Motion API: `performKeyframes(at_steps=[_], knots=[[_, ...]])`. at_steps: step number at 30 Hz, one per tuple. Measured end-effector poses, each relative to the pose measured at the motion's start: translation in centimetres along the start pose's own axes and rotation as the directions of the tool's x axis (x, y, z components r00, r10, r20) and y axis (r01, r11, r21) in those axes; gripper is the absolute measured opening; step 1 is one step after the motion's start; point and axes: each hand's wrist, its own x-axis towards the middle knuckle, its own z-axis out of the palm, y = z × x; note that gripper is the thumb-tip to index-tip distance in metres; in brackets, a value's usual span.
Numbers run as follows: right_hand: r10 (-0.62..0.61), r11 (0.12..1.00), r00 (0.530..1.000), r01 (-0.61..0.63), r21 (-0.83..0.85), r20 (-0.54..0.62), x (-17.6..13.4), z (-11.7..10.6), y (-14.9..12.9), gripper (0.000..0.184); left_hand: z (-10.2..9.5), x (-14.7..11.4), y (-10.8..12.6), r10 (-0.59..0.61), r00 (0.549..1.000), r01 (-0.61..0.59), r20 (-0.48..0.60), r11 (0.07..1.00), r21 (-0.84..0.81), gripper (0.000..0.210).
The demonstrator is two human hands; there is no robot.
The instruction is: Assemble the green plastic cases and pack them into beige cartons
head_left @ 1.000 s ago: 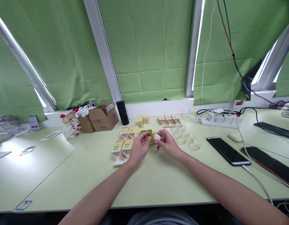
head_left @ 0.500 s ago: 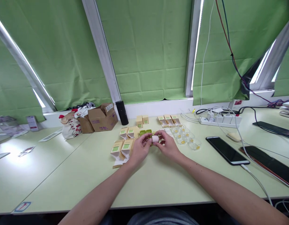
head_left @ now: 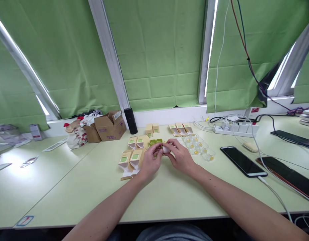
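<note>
Between both hands, above the middle of the table, is a small white rounded piece with an olive-green edge (head_left: 166, 149). My left hand (head_left: 151, 158) pinches its left side. The fingers of my right hand (head_left: 180, 154) are closed on its right side and top, covering part of it. Just behind my left hand sit small green square containers (head_left: 156, 141). Clear plastic cups with yellow spots (head_left: 198, 146) stand to the right of my right hand. Open kraft cartons with green labels (head_left: 129, 160) lie beside my left hand.
More kraft cartons (head_left: 181, 129) stand at the back, near a black bottle (head_left: 130, 120) and a cardboard box (head_left: 110, 127). At right lie a phone (head_left: 243, 161) on a white cable and a power strip (head_left: 236, 129). The table's front edge (head_left: 174, 219) runs below my forearms.
The white piece has turned and tilted in my fingers, so less of its white face shows. My right fingers have moved slightly up and over it.
</note>
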Motion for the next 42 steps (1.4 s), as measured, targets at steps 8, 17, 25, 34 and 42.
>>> performKeyframes(at_steps=[8,17,25,34,42], knots=[[-0.045,0.997,0.997,0.048,-0.064,0.056,0.1,0.3,0.4,0.033,0.2,0.2,0.1,0.024,1.000,-0.023,-0.007,0.993,0.113,0.027],[-0.081,0.984,0.991,0.096,-0.148,0.106,0.4,0.3,0.4,0.030,0.4,0.4,0.1,-0.013,1.000,0.017,-0.024,0.985,0.172,0.025],[-0.101,0.979,0.992,0.114,-0.170,0.078,0.4,0.5,0.6,0.032,0.3,0.6,-0.1,-0.008,1.000,0.006,0.005,0.950,0.313,0.029],[-0.093,0.982,0.992,0.106,-0.158,0.086,0.2,-0.2,1.4,0.040,-1.4,1.1,-1.0,0.082,0.988,-0.121,0.130,0.939,0.323,0.030],[-0.162,0.987,0.983,0.162,0.005,0.086,0.0,-0.5,1.2,0.065,-1.7,0.8,-0.6,0.163,0.960,-0.251,0.228,0.861,0.442,0.048]])
